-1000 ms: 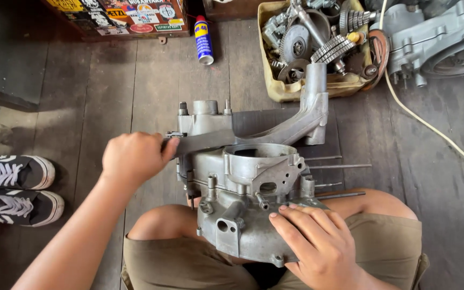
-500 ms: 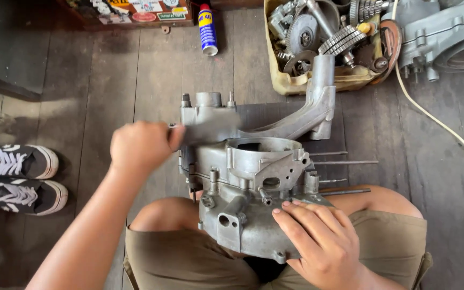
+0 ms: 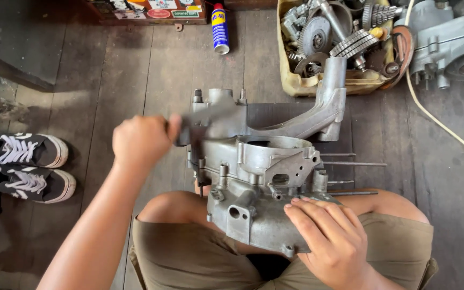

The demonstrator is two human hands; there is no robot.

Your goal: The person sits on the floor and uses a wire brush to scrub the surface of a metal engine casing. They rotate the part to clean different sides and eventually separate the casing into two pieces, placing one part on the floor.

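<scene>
A grey aluminium engine crankcase [image 3: 259,177] stands on the wooden floor between my bare knees, its long arm reaching up to the right. My left hand [image 3: 138,142] is closed on a grey bar-like tool [image 3: 205,121]. The tool is blurred with motion and lies across the case's upper left corner. My right hand [image 3: 331,236] rests flat, fingers together, on the case's lower right edge. Thin steel studs [image 3: 350,164] stick out of the case's right side.
A yellow tub [image 3: 291,80] full of gears and parts stands at the back. Beside it are a spray can [image 3: 219,29] and another engine casing [image 3: 447,43]. A pale cable [image 3: 436,123] runs on the right, and black-and-white sneakers [image 3: 25,166] sit at the left.
The tool in my left hand was sharp and reached across the case; now it is blurred and looks shorter. My right hand stays on the case. The view has shifted slightly.
</scene>
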